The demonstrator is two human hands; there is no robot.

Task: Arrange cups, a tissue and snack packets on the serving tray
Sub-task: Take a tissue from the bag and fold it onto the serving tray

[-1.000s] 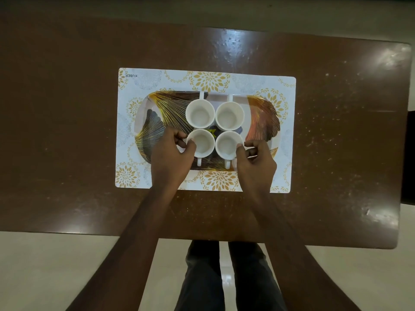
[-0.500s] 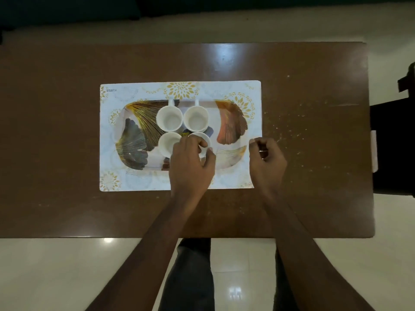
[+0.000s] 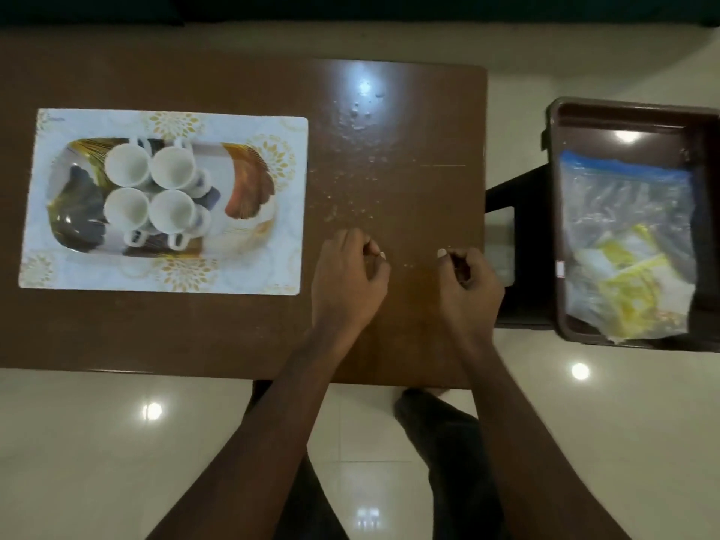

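Note:
Several white cups (image 3: 150, 187) stand close together in a square on the patterned serving tray (image 3: 249, 192), which lies on a white and gold placemat (image 3: 241, 274) at the table's left. My left hand (image 3: 346, 278) hovers over bare table to the right of the mat, fingers curled, holding nothing. My right hand (image 3: 465, 288) is near the table's right edge, fingers also curled and empty. A clear plastic bag with yellow snack packets (image 3: 631, 251) lies in a dark bin (image 3: 561, 212) off the table's right end.
The brown table (image 3: 389, 150) carries scattered crumbs in its right half. A dark stool or stand (image 3: 514, 189) sits between table and bin. My legs show below the table's near edge on a glossy tiled floor.
Both hands have left the cups and the tray and shifted right over bare table. The view has swung right, bringing the bin with the bag into sight.

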